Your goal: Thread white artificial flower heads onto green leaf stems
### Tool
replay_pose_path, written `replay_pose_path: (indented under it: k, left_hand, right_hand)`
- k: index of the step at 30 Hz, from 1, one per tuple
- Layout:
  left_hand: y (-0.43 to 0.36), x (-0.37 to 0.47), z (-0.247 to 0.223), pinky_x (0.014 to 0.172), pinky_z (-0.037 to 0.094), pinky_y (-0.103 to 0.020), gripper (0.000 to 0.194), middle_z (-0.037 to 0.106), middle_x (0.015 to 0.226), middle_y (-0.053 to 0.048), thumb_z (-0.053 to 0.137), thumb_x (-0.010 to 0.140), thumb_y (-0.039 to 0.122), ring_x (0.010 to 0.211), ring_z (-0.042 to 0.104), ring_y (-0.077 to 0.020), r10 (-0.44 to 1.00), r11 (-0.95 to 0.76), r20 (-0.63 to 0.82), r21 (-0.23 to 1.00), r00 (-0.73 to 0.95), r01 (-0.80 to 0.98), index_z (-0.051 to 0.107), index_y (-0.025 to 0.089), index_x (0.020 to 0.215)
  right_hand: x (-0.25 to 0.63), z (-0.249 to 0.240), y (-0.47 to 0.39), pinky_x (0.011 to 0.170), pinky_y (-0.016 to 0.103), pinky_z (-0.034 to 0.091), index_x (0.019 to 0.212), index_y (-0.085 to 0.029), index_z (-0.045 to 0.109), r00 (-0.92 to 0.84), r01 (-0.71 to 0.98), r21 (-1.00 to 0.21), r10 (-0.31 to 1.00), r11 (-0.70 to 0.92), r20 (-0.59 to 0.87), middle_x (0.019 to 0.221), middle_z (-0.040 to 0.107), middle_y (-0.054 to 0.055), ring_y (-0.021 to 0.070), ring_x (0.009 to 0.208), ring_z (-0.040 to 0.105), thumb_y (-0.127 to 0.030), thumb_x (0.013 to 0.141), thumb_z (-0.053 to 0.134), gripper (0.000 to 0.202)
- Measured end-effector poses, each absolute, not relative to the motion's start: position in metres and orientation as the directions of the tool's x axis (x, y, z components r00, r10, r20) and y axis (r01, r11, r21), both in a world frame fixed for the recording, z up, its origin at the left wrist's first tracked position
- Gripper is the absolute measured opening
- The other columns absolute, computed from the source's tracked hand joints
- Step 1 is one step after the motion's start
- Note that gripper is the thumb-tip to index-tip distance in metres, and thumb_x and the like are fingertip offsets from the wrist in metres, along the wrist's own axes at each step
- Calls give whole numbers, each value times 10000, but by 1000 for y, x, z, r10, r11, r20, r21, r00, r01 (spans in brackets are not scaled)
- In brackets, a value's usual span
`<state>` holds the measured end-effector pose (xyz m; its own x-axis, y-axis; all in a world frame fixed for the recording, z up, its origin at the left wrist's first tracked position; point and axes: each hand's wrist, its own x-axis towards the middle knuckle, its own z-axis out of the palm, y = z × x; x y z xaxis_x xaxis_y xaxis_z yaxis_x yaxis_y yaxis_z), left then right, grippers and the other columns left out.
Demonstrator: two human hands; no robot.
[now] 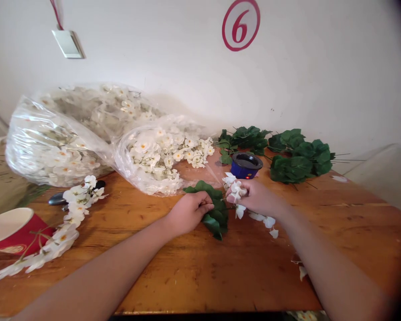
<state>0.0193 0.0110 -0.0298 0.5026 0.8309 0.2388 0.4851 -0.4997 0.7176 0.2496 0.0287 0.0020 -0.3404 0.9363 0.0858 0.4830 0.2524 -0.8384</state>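
My left hand [191,211] is closed in a pinch on a bunch of green artificial leaves [217,218] above the middle of the table. Just to its right, my right hand [259,198] is closed around a spray of white artificial flowers [237,191], whose lower blossoms hang out beneath the palm. The flowers and leaves are close together; whether they touch I cannot tell. Behind my right hand stands a small blue pot with a black rim [246,166], a red light glowing on its front.
Clear plastic bags [63,133] of white flowers fill the back left. Bunches of green leaves [297,156] with wire stems lie at the back right. A red paper bucket [18,232] and another white flower spray [65,234] are at the left of the wooden table [194,276].
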Motion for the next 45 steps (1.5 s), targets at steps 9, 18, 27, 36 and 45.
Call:
replay_pose_path:
  k: [9, 18, 27, 36, 45]
  left_hand:
    - [14, 24, -40, 579, 371, -229, 134, 559, 677, 13, 524, 861, 205, 636, 505, -119, 865, -461, 217, 699, 452, 547, 529, 177, 730]
    - [15, 25, -44, 604, 368, -240, 137, 565, 691, 6, 515, 834, 147, 658, 511, -126, 867, -468, 244, 694, 433, 547, 497, 176, 701]
    - [18, 20, -26, 547, 335, -225, 220, 508, 631, 29, 583, 835, 350, 584, 445, -102, 927, -328, 245, 895, 283, 301, 540, 168, 719]
    - [11, 23, 0, 575, 427, -211, 263, 631, 645, 10, 773, 667, 317, 575, 567, -106, 986, -122, 159, 894, 52, -432, 607, 149, 783]
    - [-1, 28, 3, 596, 449, -192, 343, 642, 710, 18, 808, 597, 179, 625, 588, -100, 969, 4, 143, 809, 203, -588, 587, 162, 858]
  right_hand:
    - [240, -15, 32, 629, 302, 469, 684, -222, 666, -303, 583, -760, 945, 288, 126, 722, 696, 27, 211, 680, 631, -160, 674, 571, 114]
    - [227, -19, 28, 647, 294, 451, 750, -167, 667, -201, 703, -685, 977, 193, 69, 782, 699, 60, 221, 751, 632, -202, 718, 564, 113]
    - [236, 1, 22, 650, 291, 475, 1017, -213, 652, -24, 548, -559, 680, 622, 733, 1028, 604, 75, 183, 829, 579, -273, 781, 642, 244]
    - [231, 4, -1, 625, 308, 445, 902, -212, 644, -210, 442, -385, 510, 810, 834, 750, 617, 32, 158, 669, 551, -237, 824, 626, 83]
    - [196, -26, 8, 651, 355, 532, 1135, -234, 621, -479, -317, -948, 858, 28, 186, 1092, 647, 85, 239, 932, 604, -530, 833, 597, 424]
